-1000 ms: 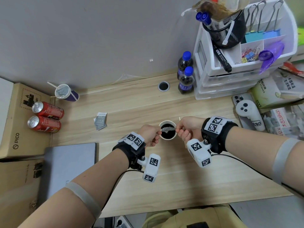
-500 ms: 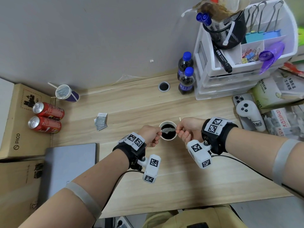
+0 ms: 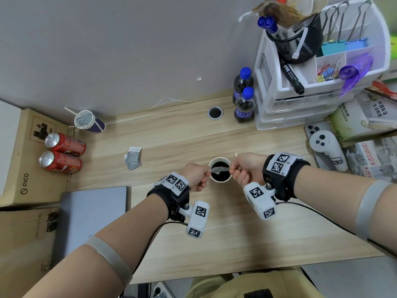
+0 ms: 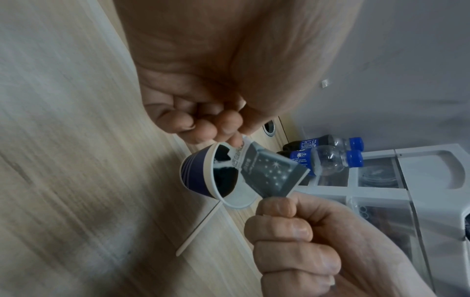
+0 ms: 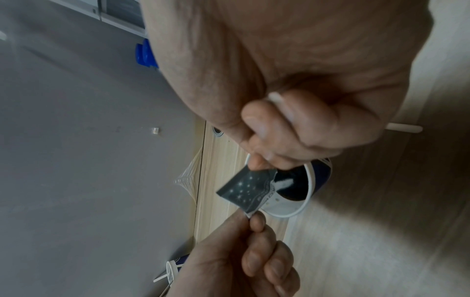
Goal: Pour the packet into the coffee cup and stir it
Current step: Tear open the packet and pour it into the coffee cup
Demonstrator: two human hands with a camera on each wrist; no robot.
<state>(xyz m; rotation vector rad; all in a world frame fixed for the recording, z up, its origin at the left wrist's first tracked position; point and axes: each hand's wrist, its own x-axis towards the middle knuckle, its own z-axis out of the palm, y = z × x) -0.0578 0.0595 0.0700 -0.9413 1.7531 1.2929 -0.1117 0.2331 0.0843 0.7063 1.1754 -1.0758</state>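
I see both hands pinching the grey starred packet (image 3: 219, 169) by its ends, left hand (image 3: 194, 176) and right hand (image 3: 245, 167), holding it tipped over the coffee cup (image 3: 220, 182) mid-tabletop, white powder on the dark coffee, wooden stirrer (image 4: 198, 227) lying just beside the cup.

hands (image 3: 221, 173) pinching packet (image 3: 219, 169), over cup (image 3: 221, 181)

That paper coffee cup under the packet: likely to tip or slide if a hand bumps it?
Probably slides or tips easily: the coffee cup looks like thin paper and stands free on the desk, with neither hand steadying it. The dark liquid inside adds some weight, but a knock risks a spill. Both hands hold the packet.
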